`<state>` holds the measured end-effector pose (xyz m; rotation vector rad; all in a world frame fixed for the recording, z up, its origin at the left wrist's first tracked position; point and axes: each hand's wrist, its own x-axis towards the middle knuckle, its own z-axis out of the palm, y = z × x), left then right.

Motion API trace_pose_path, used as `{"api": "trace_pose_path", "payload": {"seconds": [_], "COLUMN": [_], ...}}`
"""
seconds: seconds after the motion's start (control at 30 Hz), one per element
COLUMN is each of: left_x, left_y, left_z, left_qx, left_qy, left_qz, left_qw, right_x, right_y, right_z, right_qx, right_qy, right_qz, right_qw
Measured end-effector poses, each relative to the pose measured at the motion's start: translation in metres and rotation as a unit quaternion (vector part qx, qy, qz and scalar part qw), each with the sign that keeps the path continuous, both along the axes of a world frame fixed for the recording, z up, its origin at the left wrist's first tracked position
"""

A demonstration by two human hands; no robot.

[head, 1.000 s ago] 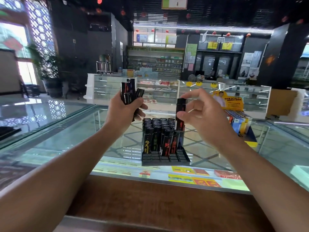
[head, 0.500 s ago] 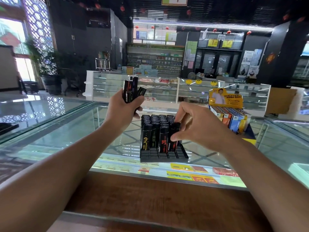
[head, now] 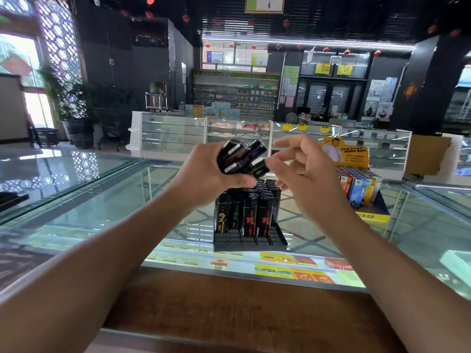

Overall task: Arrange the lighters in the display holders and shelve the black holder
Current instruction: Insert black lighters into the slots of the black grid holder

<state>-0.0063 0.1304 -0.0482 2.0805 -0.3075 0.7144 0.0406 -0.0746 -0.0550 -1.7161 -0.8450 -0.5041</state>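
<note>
Above black holder [head: 251,244], right hand [head: 311,179] risen from slots, fingers spread by lighters [head: 239,159] gripped in left hand [head: 204,174].

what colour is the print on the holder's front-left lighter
Yellow-orange on the front-left lighter, head view.

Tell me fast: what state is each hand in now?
Left hand: holds a bunch of lighters.
Right hand: open, close to the lighters, holding nothing.

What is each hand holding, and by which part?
The left hand grips a bundle of black lighters round one end, free ends fanning out. The right hand has thumb and forefinger at one lighter's tip; whether they pinch it cannot be told.
</note>
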Motion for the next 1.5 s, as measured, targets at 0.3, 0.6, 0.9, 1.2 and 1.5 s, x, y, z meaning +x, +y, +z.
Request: {"api": "trace_pose_path", "payload": {"seconds": [0.3, 0.6, 0.9, 1.2, 1.5], "left_x": [0.003, -0.002, 0.011, 0.018, 0.025], "left_y": [-0.001, 0.005, 0.012, 0.014, 0.022], "left_z": [-0.002, 0.003, -0.003, -0.007, -0.012], "left_qx": [-0.013, -0.176, -0.188, -0.241, -0.290], "left_qy": [-0.008, -0.003, 0.010, 0.010, 0.039], "left_qz": [0.013, -0.069, -0.074, -0.032, 0.010], "left_qw": [1.000, 0.982, 0.979, 0.970, 0.956], "right_x": [0.004, 0.011, 0.003, -0.009, -0.028], "right_y": [-0.001, -0.001, 0.001, 0.001, 0.029], "right_z": [-0.002, -0.004, -0.007, 0.002, -0.008], "right_qx": [-0.013, 0.000, -0.154, -0.118, -0.013], "right_qy": [-0.030, 0.012, -0.111, -0.131, 0.001], "right_qz": [-0.012, -0.005, -0.099, -0.090, 0.051], "right_qw": [0.999, 1.000, 0.977, 0.980, 0.999]}}
